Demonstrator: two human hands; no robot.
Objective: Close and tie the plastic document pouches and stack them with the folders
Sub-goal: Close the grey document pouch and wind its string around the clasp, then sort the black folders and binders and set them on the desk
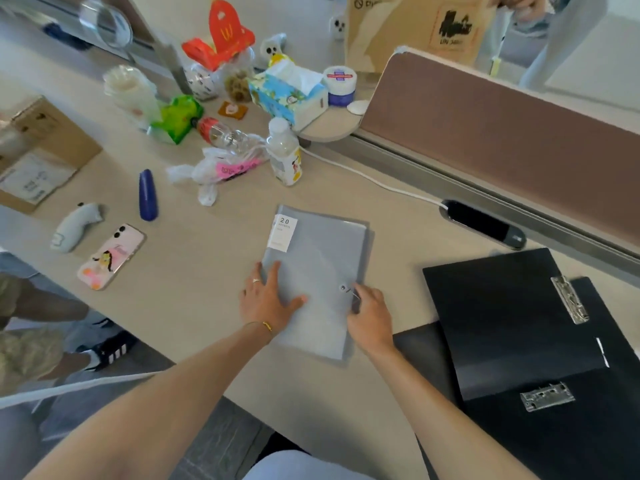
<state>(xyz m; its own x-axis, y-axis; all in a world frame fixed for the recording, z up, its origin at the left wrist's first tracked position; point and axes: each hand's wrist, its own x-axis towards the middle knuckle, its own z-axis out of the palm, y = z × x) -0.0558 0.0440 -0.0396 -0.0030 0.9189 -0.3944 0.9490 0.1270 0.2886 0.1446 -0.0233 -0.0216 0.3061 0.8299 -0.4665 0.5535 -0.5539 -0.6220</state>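
Readable text – very little

White label (283, 233) on the grey plastic pouch (318, 265): big "20", small print under it too blurred to read. Red carton (221, 36) at the back – yellow "M"-like logo. Other labels, incl. brown box, illegible.

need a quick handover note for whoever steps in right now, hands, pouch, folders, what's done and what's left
Left hand: flat, pressing down the grey pouch on the desk.
Right hand: fingertips pinching the string at the pouch's button clasp, on its right edge.
Black folders: lying open to the right, metal clips showing, apart from the pouch.
Done: flap looks folded over.
Left: finish winding the string on the button, then stack the pouch with the folders. No other pouch clearly visible.
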